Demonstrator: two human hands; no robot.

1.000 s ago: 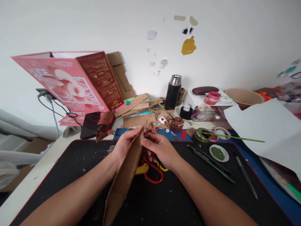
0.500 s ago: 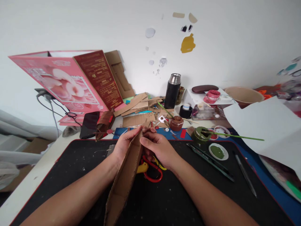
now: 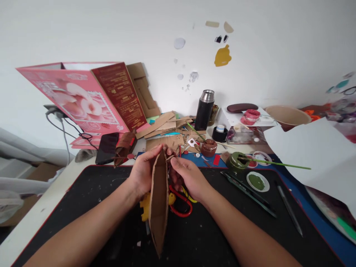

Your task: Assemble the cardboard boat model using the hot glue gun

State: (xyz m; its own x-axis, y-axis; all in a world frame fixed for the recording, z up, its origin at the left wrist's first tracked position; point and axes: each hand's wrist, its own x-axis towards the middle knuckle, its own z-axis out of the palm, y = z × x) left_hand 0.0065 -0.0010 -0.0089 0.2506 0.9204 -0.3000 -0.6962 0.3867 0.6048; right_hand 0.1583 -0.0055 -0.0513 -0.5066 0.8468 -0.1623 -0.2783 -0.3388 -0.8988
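Observation:
A long boat-shaped cardboard piece [image 3: 159, 193] with folded-up sides points away from me above the black mat, its near end narrowing to a tip. My left hand [image 3: 141, 170] is closed around its far end from the left. On the other side, my right hand [image 3: 187, 174] pinches a thin cardboard strip [image 3: 170, 158] at the piece's upper right edge; whether the strip is attached I cannot tell. Under the hands lie scissors with a red handle [image 3: 184, 213], and a yellow object [image 3: 145, 208] is partly hidden by the cardboard.
Cardboard scraps [image 3: 164, 141] are heaped behind the mat [image 3: 83, 215]. A brown paint jar [image 3: 208, 147], green paint jar [image 3: 237, 162] with a brush, green paint dish [image 3: 258, 181], utility knife [image 3: 249, 194] and pen [image 3: 289, 209] stand or lie right. A black flask [image 3: 204, 111] stands behind; a pink bag [image 3: 83, 100] left.
The cardboard piece has turned more upright in view, its near end swinging right and away from me. More of the yellow object shows at its left. My right thumb now pinches the thin strip.

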